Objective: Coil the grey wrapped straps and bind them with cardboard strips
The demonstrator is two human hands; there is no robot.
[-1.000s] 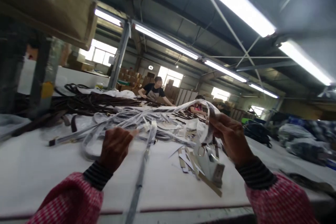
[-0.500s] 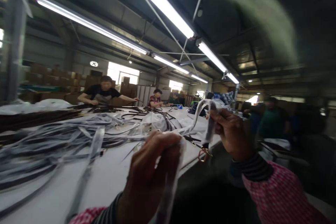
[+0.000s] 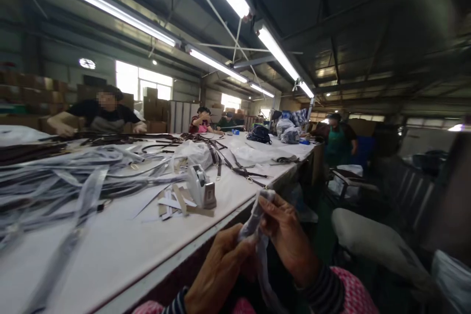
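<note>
Just off the table's front edge, my left hand [image 3: 224,262] and my right hand [image 3: 289,235] are close together. Both pinch a long strap sleeved in clear plastic [image 3: 265,270], which folds over between the fingers and hangs down below them. The strap's ends are not clearly visible. On the table to the left lies a pile of similar plastic-sleeved straps [image 3: 121,157], some with metal clasps. A tape dispenser [image 3: 200,189] stands near my left hand, beside loose paper and cardboard strips [image 3: 178,203].
The long white table [image 3: 140,265] runs away ahead. Dark bare straps [image 3: 235,164], clear plastic bags [image 3: 193,152] and a dark backpack [image 3: 259,133] lie on it. Co-workers [image 3: 106,113] sit or stand around it. A padded chair [image 3: 371,235] stands at right.
Both hands have come down and together, now below the table edge. The strap, formerly raised with its metal clasp dangling, is folded between them. The view has turned right.
</note>
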